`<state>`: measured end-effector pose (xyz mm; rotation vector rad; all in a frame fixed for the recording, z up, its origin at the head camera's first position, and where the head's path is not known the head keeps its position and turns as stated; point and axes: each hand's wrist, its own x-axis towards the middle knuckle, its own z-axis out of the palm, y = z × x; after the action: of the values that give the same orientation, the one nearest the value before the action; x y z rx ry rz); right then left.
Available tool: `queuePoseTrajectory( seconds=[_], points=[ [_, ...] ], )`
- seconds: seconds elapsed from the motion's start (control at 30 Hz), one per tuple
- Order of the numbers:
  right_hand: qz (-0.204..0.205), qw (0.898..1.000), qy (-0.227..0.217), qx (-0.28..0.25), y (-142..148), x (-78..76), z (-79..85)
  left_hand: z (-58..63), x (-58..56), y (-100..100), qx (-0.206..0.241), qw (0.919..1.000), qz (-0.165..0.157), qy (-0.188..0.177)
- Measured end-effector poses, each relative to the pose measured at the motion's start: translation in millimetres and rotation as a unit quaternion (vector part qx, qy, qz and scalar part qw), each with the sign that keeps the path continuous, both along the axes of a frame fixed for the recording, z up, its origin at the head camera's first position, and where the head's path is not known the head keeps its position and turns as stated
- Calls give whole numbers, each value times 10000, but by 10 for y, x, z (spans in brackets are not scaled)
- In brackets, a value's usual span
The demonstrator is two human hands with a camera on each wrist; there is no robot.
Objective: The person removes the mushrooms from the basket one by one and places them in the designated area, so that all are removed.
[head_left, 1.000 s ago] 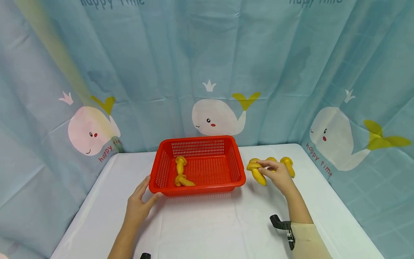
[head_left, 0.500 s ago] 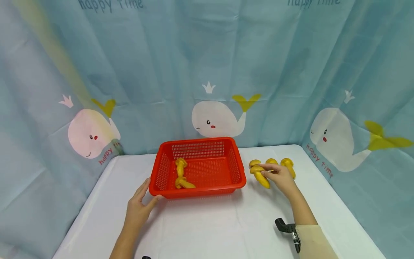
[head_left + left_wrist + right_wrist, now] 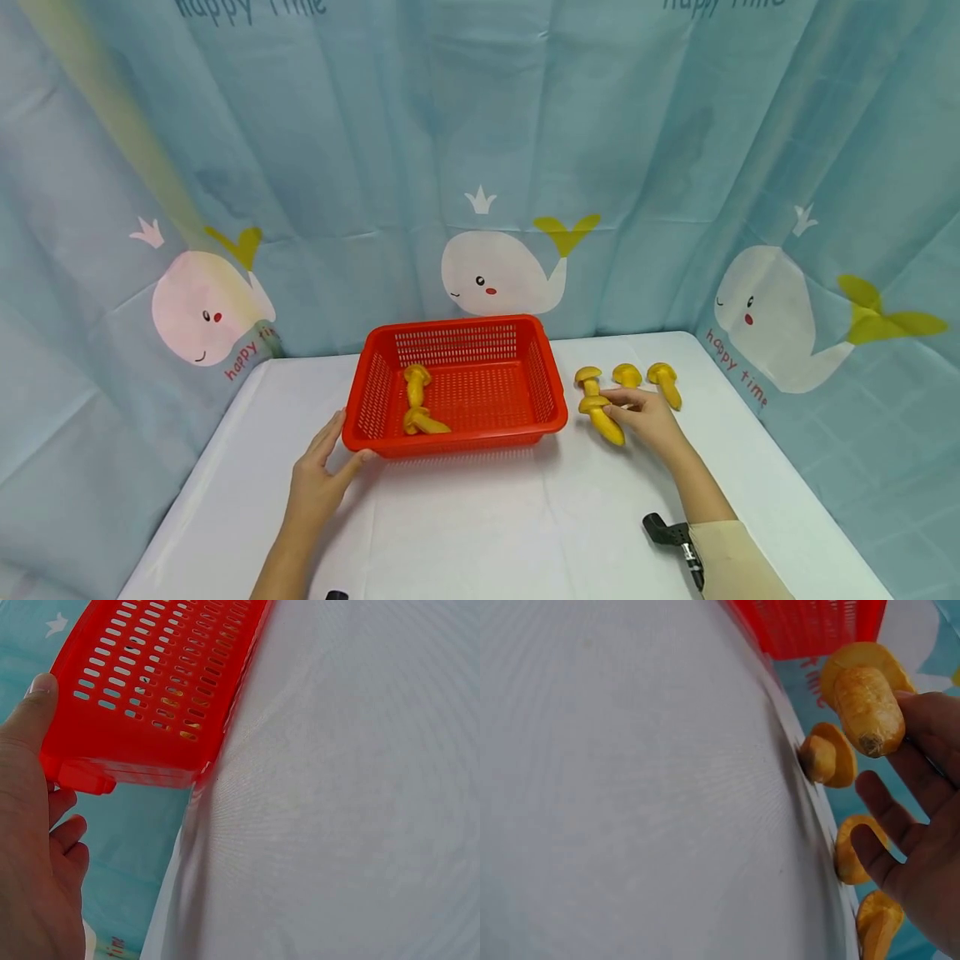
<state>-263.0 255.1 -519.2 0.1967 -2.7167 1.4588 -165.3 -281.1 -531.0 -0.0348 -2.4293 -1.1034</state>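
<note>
My right hand (image 3: 647,417) pinches a yellow toy mushroom (image 3: 602,419) between thumb and fingers. In the right wrist view its stem end faces the camera, and the other fingers of the right hand (image 3: 922,817) are spread apart. A second mushroom (image 3: 588,379) lies just behind the held one. At the near left corner of a red plastic basket (image 3: 480,439), my left hand (image 3: 315,479) holds the rim, thumb in front and fingers along the side. The left wrist view has the thumb of the left hand (image 3: 37,810) against the basket's perforated wall (image 3: 150,667).
Inside the basket, at its left, lie two mushrooms, one upper (image 3: 416,385) and one lower (image 3: 425,421). Two more, one partly hidden mushroom (image 3: 627,375) and another mushroom (image 3: 665,385), lie beyond the right hand. A whale-print curtain (image 3: 630,150) surrounds the white table (image 3: 465,525).
My right hand has moved slightly toward the near side and right with the mushroom, uncovering more of the mushrooms behind it. The left hand stays at the basket corner.
</note>
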Motion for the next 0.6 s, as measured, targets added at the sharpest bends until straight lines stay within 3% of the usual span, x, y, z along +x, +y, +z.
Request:
queuePoseTrajectory(
  seconds=[0.6],
  points=[
    [-100,9978,-470,-449,115,-4,-219,-13,4,-7,15,10000,-2,-7]
  ],
)
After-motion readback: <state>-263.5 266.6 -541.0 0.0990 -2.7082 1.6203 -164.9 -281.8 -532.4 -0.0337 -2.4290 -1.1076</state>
